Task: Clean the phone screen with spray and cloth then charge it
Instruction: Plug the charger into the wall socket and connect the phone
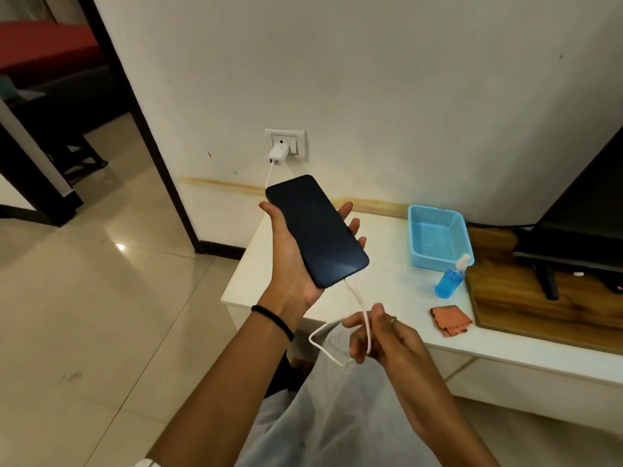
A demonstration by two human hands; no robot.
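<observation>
Blue plastic basket (438, 230), mesh-walled, standing on the white surface (397, 251) against the wall; its floor shows nothing inside. Spray bottle (450, 279), small, filled with blue liquid and capped with a white nozzle, stands just in front of the basket's near edge; any label on it is too small to read. Orange cloth (451, 320), folded and rumpled, lies on the surface near the bottle, beside the edge of a wooden board (526, 305) that carries the stand of a dark screen (586, 210). Phone (317, 230), dark and blank-faced, no brand or writing visible, lies screen up across the palm of the left hand (293, 261), held above the surface's left end; the fingers are curled up along its far edge and the thumb along its near edge, cradling it. White cable (357, 294) is plugged into the phone's lower end, loops down and passes through the right hand (381, 338), whose thumb and fingers pinch it loosely. White charger (278, 153) sits in the wall socket (286, 143) above, with the cable hanging from it behind the phone. Black band (273, 321) circles the left wrist. No readable writing anywhere.
</observation>
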